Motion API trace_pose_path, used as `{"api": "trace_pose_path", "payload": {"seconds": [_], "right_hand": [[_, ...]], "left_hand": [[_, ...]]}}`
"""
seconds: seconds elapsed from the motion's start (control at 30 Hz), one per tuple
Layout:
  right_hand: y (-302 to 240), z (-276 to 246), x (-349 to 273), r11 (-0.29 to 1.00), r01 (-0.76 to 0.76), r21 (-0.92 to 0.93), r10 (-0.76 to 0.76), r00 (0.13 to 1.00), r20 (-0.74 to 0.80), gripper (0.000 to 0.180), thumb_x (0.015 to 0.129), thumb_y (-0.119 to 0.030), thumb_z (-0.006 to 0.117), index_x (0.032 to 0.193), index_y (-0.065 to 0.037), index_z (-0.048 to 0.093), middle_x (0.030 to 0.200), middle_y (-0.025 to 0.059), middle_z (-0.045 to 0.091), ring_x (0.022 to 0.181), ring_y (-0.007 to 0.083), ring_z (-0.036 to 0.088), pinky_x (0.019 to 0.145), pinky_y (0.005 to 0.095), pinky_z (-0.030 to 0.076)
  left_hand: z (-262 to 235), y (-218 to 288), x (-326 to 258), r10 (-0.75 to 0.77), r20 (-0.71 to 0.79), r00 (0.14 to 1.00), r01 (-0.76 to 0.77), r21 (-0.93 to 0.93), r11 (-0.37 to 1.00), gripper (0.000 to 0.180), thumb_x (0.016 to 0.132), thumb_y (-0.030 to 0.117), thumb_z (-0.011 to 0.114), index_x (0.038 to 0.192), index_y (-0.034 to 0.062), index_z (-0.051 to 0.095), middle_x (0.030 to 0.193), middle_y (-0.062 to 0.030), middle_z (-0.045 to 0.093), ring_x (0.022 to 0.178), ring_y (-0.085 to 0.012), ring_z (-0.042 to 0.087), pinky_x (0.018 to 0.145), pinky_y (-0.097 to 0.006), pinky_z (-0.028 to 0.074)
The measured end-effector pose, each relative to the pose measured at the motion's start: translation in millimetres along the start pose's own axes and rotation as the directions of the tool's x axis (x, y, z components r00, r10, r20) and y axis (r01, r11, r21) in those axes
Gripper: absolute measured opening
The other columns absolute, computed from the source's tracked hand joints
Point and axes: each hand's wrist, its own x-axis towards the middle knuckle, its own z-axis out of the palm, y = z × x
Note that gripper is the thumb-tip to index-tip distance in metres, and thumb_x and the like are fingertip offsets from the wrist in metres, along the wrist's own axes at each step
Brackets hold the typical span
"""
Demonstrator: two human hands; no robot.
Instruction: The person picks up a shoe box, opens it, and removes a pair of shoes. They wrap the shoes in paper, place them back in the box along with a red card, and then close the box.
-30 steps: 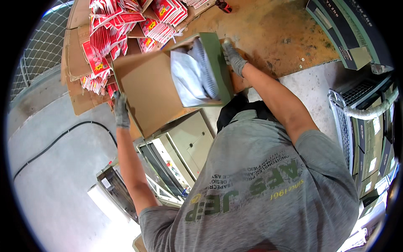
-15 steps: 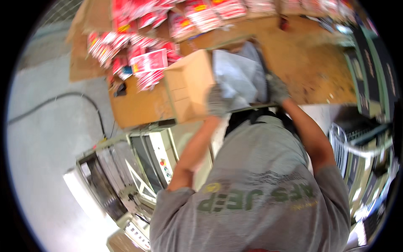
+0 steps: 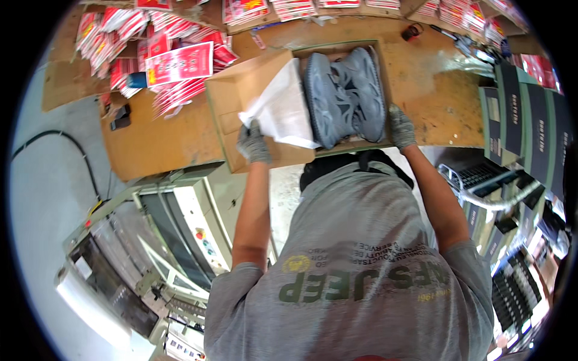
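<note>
An open brown cardboard shoe box [image 3: 380, 54] lies on the wooden table [image 3: 162, 144]. A pair of grey sports shoes [image 3: 346, 96] rests inside it. The box's lid [image 3: 232, 99] is folded out to the left, with white wrapping paper [image 3: 280, 111] spread over it. My left hand [image 3: 253, 144], in a grey glove, pinches the near corner of the paper at the lid's edge. My right hand [image 3: 400, 127], also gloved, grips the box's near right corner beside the shoes.
Piles of red and white printed packets [image 3: 174, 60] cover the table's far left. Dark flat boxes [image 3: 524, 114] stand stacked at the right. A small tape roll [image 3: 411, 30] lies beyond the box. A machine [image 3: 150, 240] and a black floor cable [image 3: 66, 144] are at the lower left.
The box was held up and tilted before; now it lies flat and open on the table with the shoes showing. My hands have shifted to the paper and the box's near corner.
</note>
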Motion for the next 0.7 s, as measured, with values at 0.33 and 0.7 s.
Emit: {"api": "trace_pose_path", "payload": {"seconds": [0.33,0.7], "right_hand": [[-161.4,-100.7,48.6,0.792,-0.35,0.5,0.383,0.923,0.038,0.022,0.093,-0.016,0.067,0.113,-0.006,0.072,0.101,0.0185,0.072,0.093,0.0334,0.069,0.085,0.0376,0.054],[-171.8,-50.2,85.9,0.311,-0.469,0.827,0.022,0.873,0.487,0.015,0.089,0.001,0.071,0.1,-0.007,0.078,0.087,-0.0022,0.071,0.08,0.0104,0.065,0.07,0.0261,0.054]], "left_hand": [[22.7,12.4,-20.3,0.39,-0.226,0.893,-0.295,0.361,0.885,0.055,0.103,0.018,0.058,0.15,-0.0046,0.043,0.156,-0.0224,0.039,0.139,-0.0332,0.045,0.114,-0.043,0.037],[50.7,-37.4,-39.6,0.349,0.551,0.758,-0.525,0.197,0.828,0.074,0.105,0.042,0.049,0.159,-0.0033,0.024,0.167,-0.0229,0.022,0.155,-0.0343,0.018,0.126,-0.043,0.016]]}}
